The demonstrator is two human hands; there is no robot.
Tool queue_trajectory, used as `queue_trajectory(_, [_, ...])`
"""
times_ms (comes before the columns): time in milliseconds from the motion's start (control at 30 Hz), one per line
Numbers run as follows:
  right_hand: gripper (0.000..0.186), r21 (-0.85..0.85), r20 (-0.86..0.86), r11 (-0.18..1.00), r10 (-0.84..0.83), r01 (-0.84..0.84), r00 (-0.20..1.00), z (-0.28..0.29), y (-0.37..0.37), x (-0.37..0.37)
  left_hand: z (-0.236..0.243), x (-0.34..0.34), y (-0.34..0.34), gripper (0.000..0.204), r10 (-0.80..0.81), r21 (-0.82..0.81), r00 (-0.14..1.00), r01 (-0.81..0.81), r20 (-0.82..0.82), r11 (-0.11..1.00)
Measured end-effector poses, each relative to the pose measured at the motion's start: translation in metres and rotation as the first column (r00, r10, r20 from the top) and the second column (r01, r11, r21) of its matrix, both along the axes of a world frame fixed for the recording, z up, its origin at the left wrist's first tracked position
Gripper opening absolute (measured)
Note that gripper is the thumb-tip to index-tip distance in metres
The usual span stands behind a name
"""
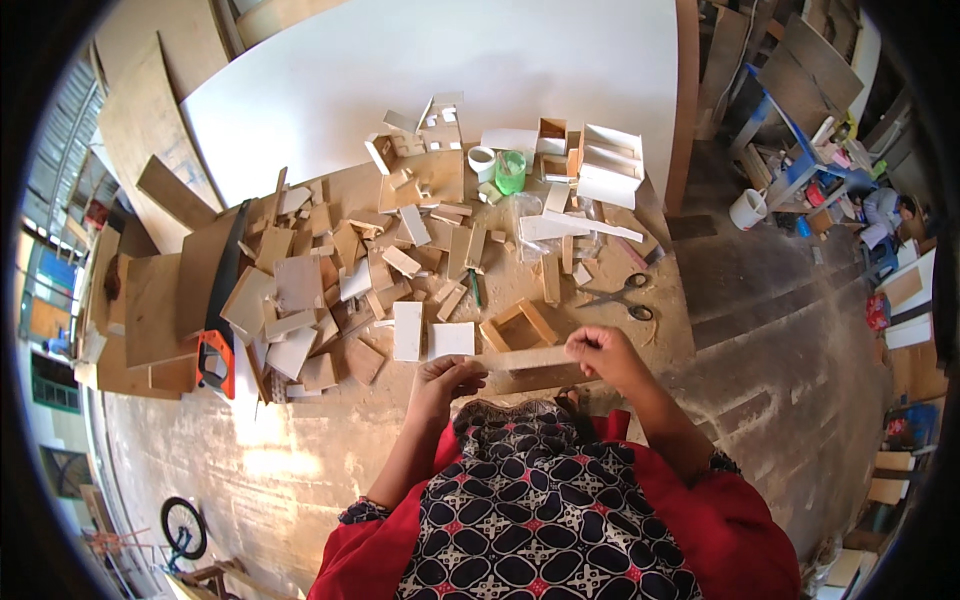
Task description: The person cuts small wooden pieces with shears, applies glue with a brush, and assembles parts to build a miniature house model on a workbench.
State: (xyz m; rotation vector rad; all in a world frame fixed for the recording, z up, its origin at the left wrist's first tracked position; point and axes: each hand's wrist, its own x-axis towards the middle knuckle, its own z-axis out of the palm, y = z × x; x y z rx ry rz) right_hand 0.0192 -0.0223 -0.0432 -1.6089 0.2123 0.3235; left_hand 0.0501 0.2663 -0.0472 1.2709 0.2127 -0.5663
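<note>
A thin wooden strip [522, 358] lies level between my two hands, just above my lap. My left hand [443, 381] pinches its left end. My right hand [600, 354] grips its right end with fingers curled. Just beyond the strip, an open square wooden frame [517, 325] and two white rectangular cards [407, 330] lie on the floor. Grey-handled scissors [622, 297] lie to the right of the frame.
Several wood offcuts [320, 290] litter the floor to the left and ahead. A handsaw with an orange handle [218, 315] lies at far left. A green cup [510, 171], small wooden boxes [610, 165] and a large white board [440, 60] sit farther ahead.
</note>
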Motion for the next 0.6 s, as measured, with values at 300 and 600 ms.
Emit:
queue_trajectory(300, [0.016,-0.03,0.16,0.99,0.144,-0.141,0.977,-0.04,-0.019,0.097,-0.013,0.024,-0.024,0.02,0.157,0.333,0.982,-0.184,0.107,0.925])
queue_trajectory(600, [0.012,-0.374,0.413,0.908,0.347,-0.19,0.842,-0.031,-0.004,0.116,-0.03,0.01,-0.019,0.022,0.326,0.307,0.938,-0.346,0.115,0.887])
